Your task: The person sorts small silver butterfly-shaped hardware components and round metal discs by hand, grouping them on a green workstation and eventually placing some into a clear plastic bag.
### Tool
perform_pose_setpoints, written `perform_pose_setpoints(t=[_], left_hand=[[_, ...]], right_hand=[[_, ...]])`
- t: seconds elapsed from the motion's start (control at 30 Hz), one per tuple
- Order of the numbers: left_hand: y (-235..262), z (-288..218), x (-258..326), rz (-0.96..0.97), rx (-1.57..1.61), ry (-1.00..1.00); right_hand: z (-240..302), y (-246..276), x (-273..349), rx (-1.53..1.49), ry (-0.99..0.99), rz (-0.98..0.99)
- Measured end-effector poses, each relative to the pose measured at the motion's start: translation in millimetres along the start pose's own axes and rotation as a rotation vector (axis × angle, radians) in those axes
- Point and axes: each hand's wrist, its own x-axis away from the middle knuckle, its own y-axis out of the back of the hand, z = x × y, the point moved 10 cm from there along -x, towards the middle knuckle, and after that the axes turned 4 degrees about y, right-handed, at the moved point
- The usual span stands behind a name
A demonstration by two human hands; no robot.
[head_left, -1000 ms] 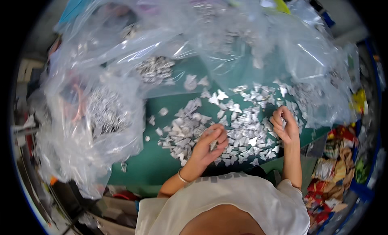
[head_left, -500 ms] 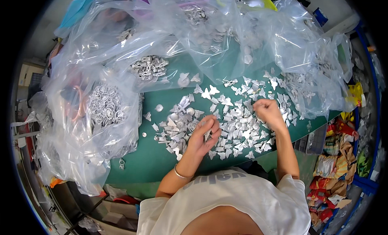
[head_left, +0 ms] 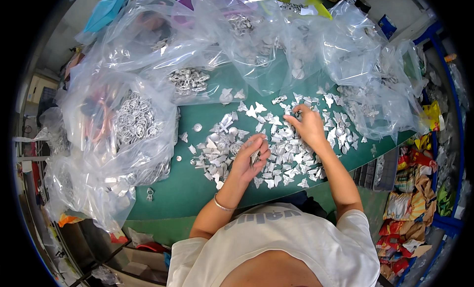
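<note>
My left hand (head_left: 251, 157) is half curled, palm turned inward, at the right edge of a heap of mixed silver-grey metal pieces (head_left: 217, 146). Something small seems to lie within its fingers, but I cannot make it out. My right hand (head_left: 308, 125) reaches over the far part of a wide spread of small winged, silver-grey metal pieces (head_left: 291, 156). Its thumb and forefinger stand apart, with nothing visible between them; the pieces right beneath are partly covered by the hand. A bangle (head_left: 223, 204) circles my left wrist.
Clear plastic bags of metal parts line the green table (head_left: 163, 205): one with oval rings (head_left: 136, 120) at left, one with winged pieces (head_left: 365, 107) at right. Behind stand a purple basin (head_left: 186, 2) and a yellow-green basin (head_left: 323, 9). A grey crate (head_left: 385, 171) sits beyond the right edge.
My right hand has moved left and away from me over the winged pieces, and its fingers have spread from a pinch. My left hand stays curled in nearly the same place. The view has shifted slightly.
</note>
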Motion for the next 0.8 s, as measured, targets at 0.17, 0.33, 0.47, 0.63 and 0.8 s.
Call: perform_pose_setpoints(t=[0.17,0.33,0.47,0.63,0.8], left_hand=[[-2.6,-2.4,2.8,-0.018,-0.044,0.001],[1.3,-4.1,3.4,-0.018,-0.038,-0.016],[-1.8,-18.9,3.5,-0.051,-0.103,-0.121],[-12.6,-69.8,27.1,-0.295,0.095,-0.276],[-116.3,-220.2,38.9,-0.215,-0.082,-0.703]], right_hand=[[2.7,-9.9,-11.3,0.197,0.029,-0.017],[-7.3,-27.6,9.1,-1.076,-0.235,0.354],[8.8,-32.3,42.2,-1.799,-0.290,0.521],[14.8,-41.1,71.8,-1.916,-0.415,0.552],[24.1,-44.3,89.7,-1.832,-0.390,0.610]])
